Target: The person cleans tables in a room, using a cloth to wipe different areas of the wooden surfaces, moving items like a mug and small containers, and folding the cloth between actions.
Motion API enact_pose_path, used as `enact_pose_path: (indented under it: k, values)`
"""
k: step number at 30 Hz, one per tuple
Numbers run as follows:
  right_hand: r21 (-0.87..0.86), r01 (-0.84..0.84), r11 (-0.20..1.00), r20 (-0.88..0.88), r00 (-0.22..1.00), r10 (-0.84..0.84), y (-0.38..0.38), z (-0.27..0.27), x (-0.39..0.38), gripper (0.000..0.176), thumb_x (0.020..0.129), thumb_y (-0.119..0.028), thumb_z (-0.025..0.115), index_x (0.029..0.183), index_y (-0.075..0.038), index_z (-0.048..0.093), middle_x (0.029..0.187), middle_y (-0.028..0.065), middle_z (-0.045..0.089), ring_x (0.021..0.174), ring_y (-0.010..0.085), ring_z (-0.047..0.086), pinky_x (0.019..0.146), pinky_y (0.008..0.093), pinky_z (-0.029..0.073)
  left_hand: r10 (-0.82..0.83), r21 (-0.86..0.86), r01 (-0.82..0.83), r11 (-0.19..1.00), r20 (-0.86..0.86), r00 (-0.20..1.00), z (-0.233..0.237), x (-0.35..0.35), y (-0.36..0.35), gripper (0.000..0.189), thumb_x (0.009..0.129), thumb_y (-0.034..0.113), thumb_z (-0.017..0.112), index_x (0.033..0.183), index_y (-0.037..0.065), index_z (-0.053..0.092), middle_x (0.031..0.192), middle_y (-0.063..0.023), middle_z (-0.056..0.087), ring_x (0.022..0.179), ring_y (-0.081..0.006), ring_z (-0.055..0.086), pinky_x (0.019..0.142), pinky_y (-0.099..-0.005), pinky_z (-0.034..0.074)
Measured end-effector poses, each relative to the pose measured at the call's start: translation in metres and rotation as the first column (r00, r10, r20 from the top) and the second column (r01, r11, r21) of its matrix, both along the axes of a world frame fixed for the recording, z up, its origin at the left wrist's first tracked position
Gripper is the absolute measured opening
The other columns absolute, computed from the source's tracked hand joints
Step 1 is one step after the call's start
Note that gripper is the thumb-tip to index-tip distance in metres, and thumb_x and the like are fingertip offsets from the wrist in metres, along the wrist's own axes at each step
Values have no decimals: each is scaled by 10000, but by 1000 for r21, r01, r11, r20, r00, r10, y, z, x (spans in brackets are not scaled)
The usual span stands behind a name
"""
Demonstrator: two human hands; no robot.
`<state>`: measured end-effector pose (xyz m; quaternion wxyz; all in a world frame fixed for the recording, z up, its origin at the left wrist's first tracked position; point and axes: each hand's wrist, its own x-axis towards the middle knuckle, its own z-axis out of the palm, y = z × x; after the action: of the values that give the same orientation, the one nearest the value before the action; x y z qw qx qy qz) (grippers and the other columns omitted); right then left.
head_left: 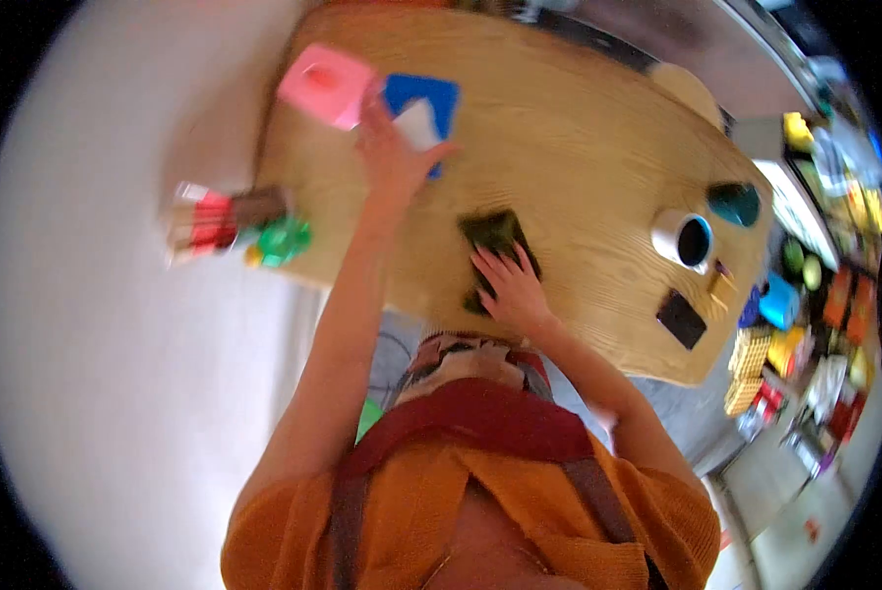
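My left hand (394, 157) reaches to the far left of the wooden table (579, 147), its fingers spread beside a white tissue (418, 125). The tissue lies over a blue box (441, 98); whether the fingers touch it is blurred. Just left of that hand is a pink tissue box (328, 87). Near the table's front edge, my right hand (510, 288) lies flat with fingers apart on a dark green cloth (496, 232), pressing it to the wood.
On the right side of the table are a white mug (681, 239) with dark contents, a teal cup (735, 204) and a dark phone (681, 320). A green bottle (285, 242) and red-banded sticks (205, 221) are at the left edge. Crowded shelves stand far right.
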<state>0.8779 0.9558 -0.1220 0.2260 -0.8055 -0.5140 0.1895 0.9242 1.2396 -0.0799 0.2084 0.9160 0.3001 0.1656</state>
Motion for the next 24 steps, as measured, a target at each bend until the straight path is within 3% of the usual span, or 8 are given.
enact_pose_path:
  k: [3,7,9,12,17,19,20,24]
  values:
    - [-255,-182,950,-231,965,123,-65,26,-10,654,896,-207,605,1494,-108,359,1507,106,407,1343,315,422,1201,518,167,-13,123,-3,992,125,992,28,-37,-18,1161,654,503,846,1506,11,230,1475,-256,365,1342,-439,364,1088,-560,315]
    - [-284,-110,952,-76,993,92,-51,14,-7,664,898,-167,598,1500,-80,332,1539,120,360,1418,321,329,1191,529,178,76,-338,-63,939,25,997,-7,-156,-39,786,710,389,849,1271,1,458,1252,-216,509,1195,-378,475,983,-470,401]
    - [-237,-279,931,-158,956,247,-13,18,-7,658,919,-173,567,1508,-54,297,1564,127,314,1468,300,247,1187,520,190,586,-597,-535,598,-130,800,15,-184,-42,704,719,315,853,1231,6,481,1210,-186,523,1148,-322,507,941,-419,436]
    - [-67,-526,848,50,847,529,86,3,-3,664,924,-207,557,1510,-47,288,1570,122,303,1469,289,250,1185,511,203,783,-310,-720,621,211,585,-31,-212,-4,663,714,276,852,1203,-5,502,1095,-156,576,1041,-304,564,883,-400,469]
    - [-22,-394,919,249,888,387,273,-7,7,755,943,-342,572,1533,-30,219,1594,115,259,1484,290,210,1200,505,175,783,-369,-690,623,279,557,-23,-202,47,653,721,272,847,1191,-18,499,1004,-165,632,952,-318,614,868,-399,482]
    - [-43,-364,930,293,886,360,350,-4,18,666,943,-296,553,1505,-31,312,1590,116,280,1483,279,217,1201,504,174,769,-417,-650,635,263,582,-15,-201,50,643,729,254,843,1219,26,495,1037,-180,644,966,-325,628,861,-419,493]
    - [168,-317,933,273,925,265,382,-16,21,637,851,-195,627,1436,-40,429,1532,122,388,1439,299,310,1183,512,212,775,-414,-658,629,263,575,-14,-205,49,643,729,254,843,1219,26,495,1037,-180,644,966,-325,628,861,-419,493]
    - [211,-351,912,227,925,304,403,-17,17,629,844,-167,625,1437,-73,438,1506,106,426,1411,306,353,1184,510,215,709,-455,-592,665,136,692,-3,-228,34,670,701,219,857,1238,51,493,1090,-179,637,1010,-358,622,877,-431,497]
